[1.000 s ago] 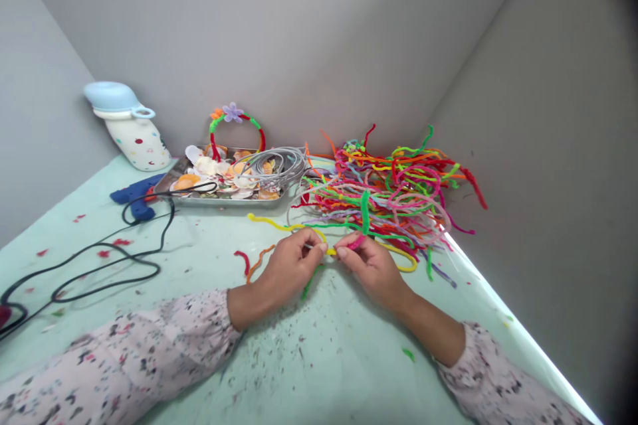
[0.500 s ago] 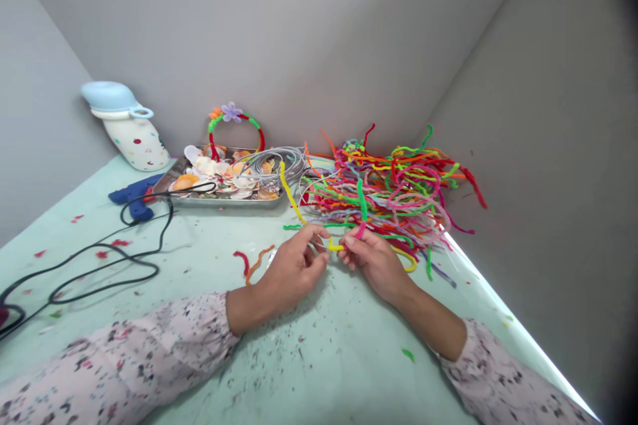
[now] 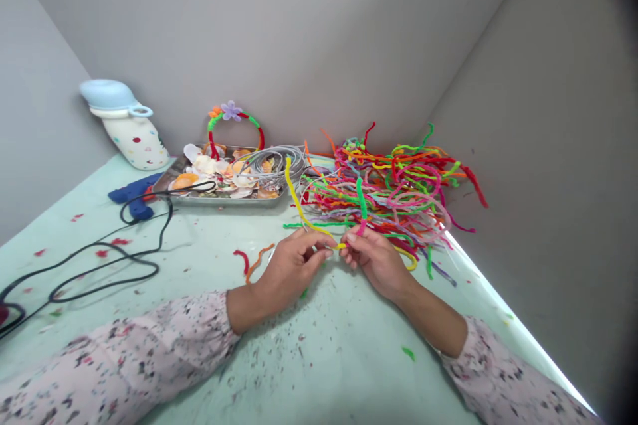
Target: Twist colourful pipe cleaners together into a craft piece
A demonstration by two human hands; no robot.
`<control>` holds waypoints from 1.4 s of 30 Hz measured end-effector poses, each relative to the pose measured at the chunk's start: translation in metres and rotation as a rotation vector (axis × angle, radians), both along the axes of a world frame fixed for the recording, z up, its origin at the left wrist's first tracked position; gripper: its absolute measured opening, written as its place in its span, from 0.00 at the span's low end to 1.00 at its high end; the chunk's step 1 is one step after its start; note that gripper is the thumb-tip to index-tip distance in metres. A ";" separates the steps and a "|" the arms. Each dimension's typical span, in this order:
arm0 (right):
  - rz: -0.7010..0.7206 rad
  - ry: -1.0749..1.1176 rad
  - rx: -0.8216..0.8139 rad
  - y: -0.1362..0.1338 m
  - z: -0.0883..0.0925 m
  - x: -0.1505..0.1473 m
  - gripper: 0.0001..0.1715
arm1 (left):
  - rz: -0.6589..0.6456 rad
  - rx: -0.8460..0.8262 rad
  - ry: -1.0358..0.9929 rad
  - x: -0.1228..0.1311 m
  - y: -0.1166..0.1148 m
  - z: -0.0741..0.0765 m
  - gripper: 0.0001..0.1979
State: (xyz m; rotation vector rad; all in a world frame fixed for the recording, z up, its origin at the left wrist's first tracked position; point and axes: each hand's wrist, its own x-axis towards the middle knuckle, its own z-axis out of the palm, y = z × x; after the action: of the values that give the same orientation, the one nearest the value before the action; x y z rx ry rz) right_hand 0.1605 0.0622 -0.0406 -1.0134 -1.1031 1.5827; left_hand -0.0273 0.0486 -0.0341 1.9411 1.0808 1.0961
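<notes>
My left hand (image 3: 292,267) is closed in a pinch on a yellow pipe cleaner (image 3: 295,198). Its long free end rises up and to the left, beyond my fingers. Between the two hands the yellow strand runs to my right hand (image 3: 381,265), whose thumb and fingers are closed on a green-and-pink fuzzy strip (image 3: 361,200). The green part of that strip stands up above my right thumb, with pink just below it. How yellow and pink join is hidden by my right fingertips.
Behind my hands lies a heap of coloured pipe cleaners (image 3: 399,196). A metal tray of shells (image 3: 224,202) holds a decorated hoop (image 3: 260,135) and grey wire coil (image 3: 264,161). To the left are a blue glue gun (image 3: 130,191), its black cord (image 3: 149,272) and a bottle (image 3: 132,139).
My left fingers have closed on the yellow strand near my right hand. Its bent end now runs as a smooth curve, and its free tip has shifted slightly right. My right hand barely moved.
</notes>
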 end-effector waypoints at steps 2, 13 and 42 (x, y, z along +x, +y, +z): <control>0.007 0.005 -0.001 0.000 -0.001 0.000 0.13 | 0.008 -0.004 -0.002 0.000 0.000 0.001 0.08; 0.027 -0.017 0.026 0.001 -0.005 0.002 0.12 | 0.053 -0.033 -0.001 0.000 0.001 0.005 0.06; 0.013 -0.101 0.149 -0.004 -0.006 0.000 0.11 | 0.075 -0.097 0.064 0.001 0.001 0.007 0.06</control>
State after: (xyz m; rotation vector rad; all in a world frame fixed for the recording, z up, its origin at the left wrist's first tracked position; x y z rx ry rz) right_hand 0.1606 0.0583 -0.0468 -0.9964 -1.2795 1.4491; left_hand -0.0267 0.0496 -0.0267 1.8838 1.2275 1.0082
